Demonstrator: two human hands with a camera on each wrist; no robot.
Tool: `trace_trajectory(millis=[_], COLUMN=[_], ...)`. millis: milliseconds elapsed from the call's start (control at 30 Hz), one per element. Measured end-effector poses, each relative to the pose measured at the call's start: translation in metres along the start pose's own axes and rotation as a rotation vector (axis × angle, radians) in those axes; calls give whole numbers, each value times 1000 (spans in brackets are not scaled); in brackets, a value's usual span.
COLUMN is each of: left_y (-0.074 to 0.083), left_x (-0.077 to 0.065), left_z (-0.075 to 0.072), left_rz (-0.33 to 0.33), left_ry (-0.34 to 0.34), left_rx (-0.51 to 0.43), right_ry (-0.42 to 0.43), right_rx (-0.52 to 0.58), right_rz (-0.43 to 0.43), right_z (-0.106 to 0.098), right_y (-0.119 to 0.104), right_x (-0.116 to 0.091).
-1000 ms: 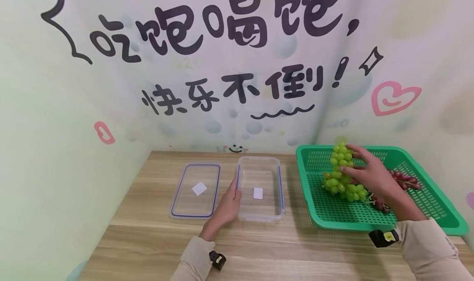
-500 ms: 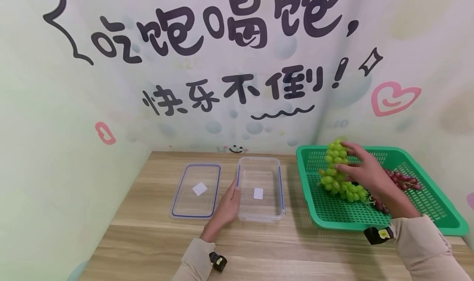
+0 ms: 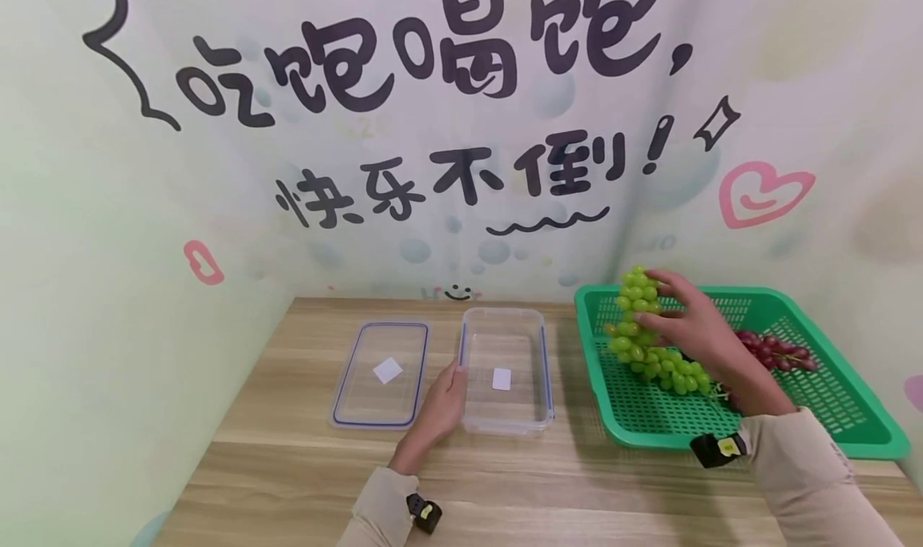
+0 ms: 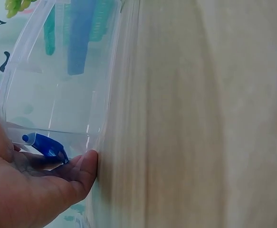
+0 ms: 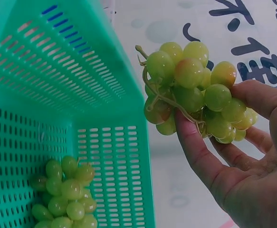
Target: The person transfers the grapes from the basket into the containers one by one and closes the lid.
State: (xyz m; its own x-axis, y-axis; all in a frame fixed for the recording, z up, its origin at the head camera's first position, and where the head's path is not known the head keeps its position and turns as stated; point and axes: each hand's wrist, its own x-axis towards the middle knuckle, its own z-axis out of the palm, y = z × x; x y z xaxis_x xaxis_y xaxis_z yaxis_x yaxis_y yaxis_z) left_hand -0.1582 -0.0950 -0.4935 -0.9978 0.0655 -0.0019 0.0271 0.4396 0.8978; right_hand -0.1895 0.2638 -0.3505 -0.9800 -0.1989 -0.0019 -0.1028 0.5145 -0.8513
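Note:
My right hand [image 3: 685, 315] holds a bunch of green grapes [image 3: 634, 323], thumb and fingers spread around it. In the right wrist view the bunch [image 5: 195, 85] hangs beside the basket rim, its stem showing. More green grapes [image 3: 674, 371] lie inside the green basket [image 3: 620, 435], below my hand. My left hand [image 3: 440, 403] holds the left side of a clear plastic food container [image 3: 505, 339], which stands without its lid. In the left wrist view my fingers [image 4: 83, 171] are at the container's side, by a blue latch [image 4: 48, 147].
The lid [image 3: 375, 395], clear with a blue seal, lies flat left of the container. Red grapes [image 3: 779, 351] sit in the basket's right part. A printed wall covering [image 3: 461, 251] rises behind the wooden table [image 3: 505, 483].
My right hand has moved left with the green grapes, toward the basket's left rim. The left hand and the container have stayed in place.

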Motion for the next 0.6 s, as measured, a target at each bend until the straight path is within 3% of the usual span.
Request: trace_trajectory(millis=[600], left_y=[2], left_x=[0], left_z=[-3], left_rz=[4], left_ry=[-27], left_rx=[20], right_ry=[-37], right_rx=[60], right_rz=[12], right_z=[27], right_y=[-17], right_x=[13])
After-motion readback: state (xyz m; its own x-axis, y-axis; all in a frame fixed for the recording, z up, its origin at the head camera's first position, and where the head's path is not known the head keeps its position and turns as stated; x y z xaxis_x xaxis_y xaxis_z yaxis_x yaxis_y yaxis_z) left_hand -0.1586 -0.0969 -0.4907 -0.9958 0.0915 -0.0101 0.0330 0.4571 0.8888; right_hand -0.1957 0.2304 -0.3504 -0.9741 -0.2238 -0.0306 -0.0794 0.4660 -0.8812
